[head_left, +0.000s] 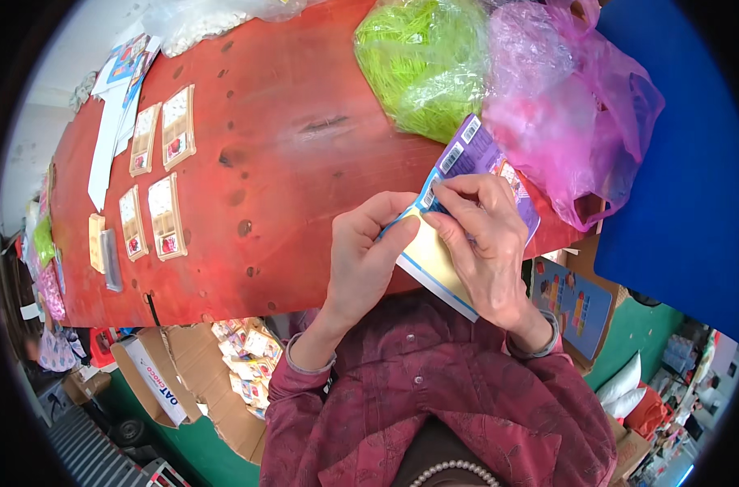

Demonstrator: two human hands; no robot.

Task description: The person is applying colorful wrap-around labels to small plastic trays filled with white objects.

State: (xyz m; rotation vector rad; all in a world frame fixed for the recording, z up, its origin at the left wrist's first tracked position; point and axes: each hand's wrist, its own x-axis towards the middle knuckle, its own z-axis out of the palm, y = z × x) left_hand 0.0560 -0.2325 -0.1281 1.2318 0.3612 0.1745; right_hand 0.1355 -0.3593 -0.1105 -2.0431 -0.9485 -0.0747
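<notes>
Both my hands are at the near edge of the red table on a folded printed card. Its purple part [485, 146] carries several barcodes and points away from me; its yellow part [433, 258], edged in blue and white, lies nearer my body. My left hand [368, 243] pinches the left edge between thumb and fingers. Thumb and fingertips of my right hand [487, 243] come together over the fold beside a barcode, close to my left thumb. Whether something small sits between the right fingertips is hidden.
Several small compartment trays [168, 215] sit on the red table [296, 195] at left, near white printed sheets [105, 146]. Ahead are a bag of lime-green strands [422, 65] and a pink plastic bag [572, 105]. Below stands an open carton [195, 377] of small packets.
</notes>
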